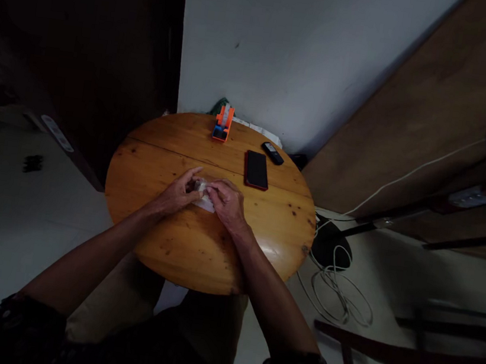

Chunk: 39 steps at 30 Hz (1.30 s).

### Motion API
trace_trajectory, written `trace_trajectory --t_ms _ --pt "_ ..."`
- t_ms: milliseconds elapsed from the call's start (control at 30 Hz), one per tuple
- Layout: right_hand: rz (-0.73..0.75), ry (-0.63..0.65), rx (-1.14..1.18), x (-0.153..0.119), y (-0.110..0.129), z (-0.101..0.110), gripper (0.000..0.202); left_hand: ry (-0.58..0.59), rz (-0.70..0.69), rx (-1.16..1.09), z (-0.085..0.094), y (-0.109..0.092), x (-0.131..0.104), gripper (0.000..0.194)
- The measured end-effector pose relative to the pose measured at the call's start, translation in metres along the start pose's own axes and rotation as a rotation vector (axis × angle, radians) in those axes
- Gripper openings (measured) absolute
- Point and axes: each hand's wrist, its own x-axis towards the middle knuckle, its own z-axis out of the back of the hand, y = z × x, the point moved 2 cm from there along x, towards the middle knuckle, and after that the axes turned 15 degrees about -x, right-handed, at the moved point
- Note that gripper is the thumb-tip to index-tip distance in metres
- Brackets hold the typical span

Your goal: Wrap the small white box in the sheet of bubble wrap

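Dim light falls on one round table of glossy knotted orange-brown wood [181, 245], near whose middle the left hand [177, 192] and right hand [227, 203] meet, fingers curled nearly closed, pinching one small whitish crumpled object [204, 193] that lies on the tabletop. Beyond the hands on that table lie one flat black rectangular phone with red edging [256, 169], one small dark oblong remote [272, 153] and one orange-and-blue blocky plastic stand [222, 124].

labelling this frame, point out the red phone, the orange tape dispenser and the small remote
red phone [256, 169], head view, middle of its dark screen
orange tape dispenser [222, 123], head view, its orange body
small remote [272, 153], head view, its middle
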Motion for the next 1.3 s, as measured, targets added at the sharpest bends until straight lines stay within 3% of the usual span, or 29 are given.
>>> trace_trajectory --t_ms 300,433,700,967,1300 --pt "0.022 -0.037 -0.066 -0.003 0.006 0.008 0.021 -0.017 -0.063 0.008 0.004 0.006 0.004 0.079" --pt "0.046 -0.027 -0.098 -0.005 0.009 0.01 0.021 -0.034 -0.105 0.082 0.002 0.003 0.0 0.059" --pt "0.229 0.077 -0.28 -0.01 0.017 0.021 0.021 -0.024 -0.199 0.185 0.0 -0.007 -0.003 0.025" --pt "0.344 0.047 -0.391 -0.011 0.022 0.019 0.017 -0.006 -0.18 0.133 0.001 -0.006 -0.004 0.023" --pt "0.294 0.06 -0.374 -0.011 0.021 0.017 0.018 -0.011 -0.228 0.255 -0.001 -0.014 -0.012 0.026"
